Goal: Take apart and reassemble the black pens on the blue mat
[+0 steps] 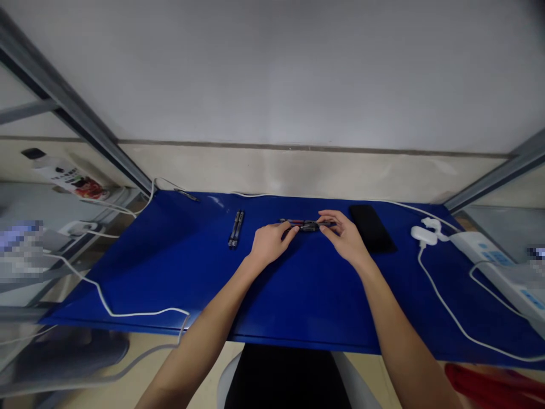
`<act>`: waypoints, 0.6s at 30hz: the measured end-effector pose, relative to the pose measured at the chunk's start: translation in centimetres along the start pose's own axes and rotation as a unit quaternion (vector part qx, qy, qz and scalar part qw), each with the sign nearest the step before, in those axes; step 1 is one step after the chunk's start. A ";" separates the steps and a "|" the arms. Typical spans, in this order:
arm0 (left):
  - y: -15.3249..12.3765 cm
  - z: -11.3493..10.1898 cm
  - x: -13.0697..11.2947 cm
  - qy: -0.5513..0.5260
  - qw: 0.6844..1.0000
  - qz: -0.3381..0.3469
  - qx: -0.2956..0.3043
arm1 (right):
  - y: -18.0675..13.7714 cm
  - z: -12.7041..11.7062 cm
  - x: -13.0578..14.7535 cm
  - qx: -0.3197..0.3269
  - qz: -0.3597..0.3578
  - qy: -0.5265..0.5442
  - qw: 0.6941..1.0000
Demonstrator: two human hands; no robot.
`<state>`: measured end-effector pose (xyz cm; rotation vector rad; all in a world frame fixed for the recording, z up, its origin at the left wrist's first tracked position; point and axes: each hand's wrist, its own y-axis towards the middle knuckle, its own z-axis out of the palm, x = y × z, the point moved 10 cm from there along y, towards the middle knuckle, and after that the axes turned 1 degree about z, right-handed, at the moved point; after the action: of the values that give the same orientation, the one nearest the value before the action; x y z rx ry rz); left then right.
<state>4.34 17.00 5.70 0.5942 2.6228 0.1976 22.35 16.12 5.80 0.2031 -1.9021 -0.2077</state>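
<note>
Several dark pens (310,226) lie sideways in a small bundle near the middle of the blue table (293,289). My left hand (271,241) has its thumb and fingers closed round the left end of the bundle. At the other end, my right hand (344,236) pinches the pens between thumb and fingers. The fingers partly hide both ends, so the exact number of pens cannot be made out. To the left of my left hand, two dark pens (235,229) rest side by side, pointing away from me.
A black phone (372,228) lies right of my right hand. Farther right are a white charger (424,235) with its cable and a white power strip (494,261). One more pen (186,195) lies at the back left. A white cable (140,313) crosses the left front edge. A bottle (68,176) stands tilted beyond.
</note>
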 end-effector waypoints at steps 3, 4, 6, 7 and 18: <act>-0.1 0.5 -0.5 0.004 1.000 0.013 0.024 | -0.1 1.1 0.2 0.032 -0.008 -0.005 0.999; -0.2 0.7 -0.6 0.006 0.999 0.019 0.029 | -0.2 1.3 0.3 0.039 -0.009 -0.007 0.999; -0.2 1.0 -0.8 0.013 0.999 0.026 0.037 | -0.2 1.6 0.4 0.047 -0.012 -0.010 0.999; -0.2 1.1 -0.8 0.015 0.999 0.028 0.040 | -0.2 1.7 0.4 0.049 -0.012 -0.012 0.999; -0.1 1.2 -0.5 0.015 0.999 0.033 0.038 | -0.2 1.4 0.0 0.039 -0.011 -0.015 0.999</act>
<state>5.28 16.77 4.80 0.7101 2.6509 0.1297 21.02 16.01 5.33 0.2760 -1.9411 -0.1524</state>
